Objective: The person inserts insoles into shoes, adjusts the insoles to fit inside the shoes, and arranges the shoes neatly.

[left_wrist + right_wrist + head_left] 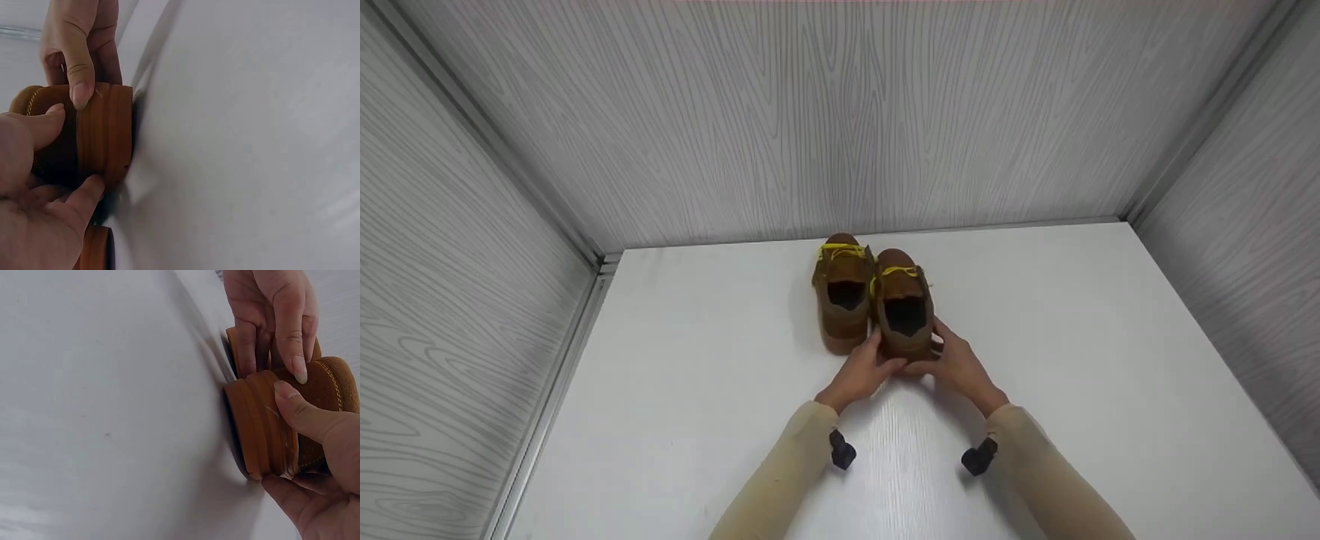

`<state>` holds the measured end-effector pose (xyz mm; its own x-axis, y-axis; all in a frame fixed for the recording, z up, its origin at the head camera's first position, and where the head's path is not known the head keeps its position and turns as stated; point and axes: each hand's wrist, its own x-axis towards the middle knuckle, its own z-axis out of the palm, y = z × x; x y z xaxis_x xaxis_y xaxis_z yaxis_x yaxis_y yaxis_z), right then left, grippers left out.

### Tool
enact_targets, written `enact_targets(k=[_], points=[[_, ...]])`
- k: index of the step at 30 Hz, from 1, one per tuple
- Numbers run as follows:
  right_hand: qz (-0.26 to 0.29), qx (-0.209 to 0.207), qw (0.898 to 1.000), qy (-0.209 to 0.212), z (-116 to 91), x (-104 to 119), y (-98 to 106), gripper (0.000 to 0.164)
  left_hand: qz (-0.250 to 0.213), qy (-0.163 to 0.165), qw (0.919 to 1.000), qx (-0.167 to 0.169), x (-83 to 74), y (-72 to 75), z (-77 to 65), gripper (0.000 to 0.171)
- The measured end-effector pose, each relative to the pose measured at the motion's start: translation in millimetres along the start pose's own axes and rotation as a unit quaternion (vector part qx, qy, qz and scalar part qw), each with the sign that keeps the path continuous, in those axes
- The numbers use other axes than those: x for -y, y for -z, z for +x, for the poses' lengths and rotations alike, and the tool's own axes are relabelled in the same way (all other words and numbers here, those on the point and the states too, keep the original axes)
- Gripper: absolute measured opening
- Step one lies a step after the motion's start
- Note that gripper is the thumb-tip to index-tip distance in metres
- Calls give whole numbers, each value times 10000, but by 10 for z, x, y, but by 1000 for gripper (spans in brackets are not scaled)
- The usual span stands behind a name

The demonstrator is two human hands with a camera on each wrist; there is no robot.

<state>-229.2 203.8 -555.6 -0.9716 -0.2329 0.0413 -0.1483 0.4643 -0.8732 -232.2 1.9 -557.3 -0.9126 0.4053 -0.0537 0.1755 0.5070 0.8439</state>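
Note:
Two brown shoes with yellow laces are side by side near the back of the white table, toes toward the back wall. Both my hands grip the heel of the right shoe. My left hand holds its left side, thumb on the heel's back. On the other side my right hand holds it, thumb pressed on the heel too. In the right wrist view the orange-brown sole shows at the heel, with a dark gap or shadow beneath. The left shoe stands close beside, slightly farther back.
The white tabletop is bounded by a grey wood-grain back wall, a left wall and a right wall. Dark small devices hang at both sleeve cuffs, such as the left wrist device.

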Motion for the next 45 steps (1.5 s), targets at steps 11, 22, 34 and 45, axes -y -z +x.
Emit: enact_targets(k=[11,22,34,45], points=[[-228,46,9997,-102,225,27,29,102,-62,369,9993,27,-48,67,159,81],[-198,127,9993,-278,313,2,53,99,-642,708,9954,-89,-122,-31,225,79],[22,226,9995,-223,374,-10,40,100,-1112,979,9884,-340,-133,-109,312,80],[9,270,9990,-359,436,-52,19,90,-857,904,9894,-744,-184,-114,282,72]])
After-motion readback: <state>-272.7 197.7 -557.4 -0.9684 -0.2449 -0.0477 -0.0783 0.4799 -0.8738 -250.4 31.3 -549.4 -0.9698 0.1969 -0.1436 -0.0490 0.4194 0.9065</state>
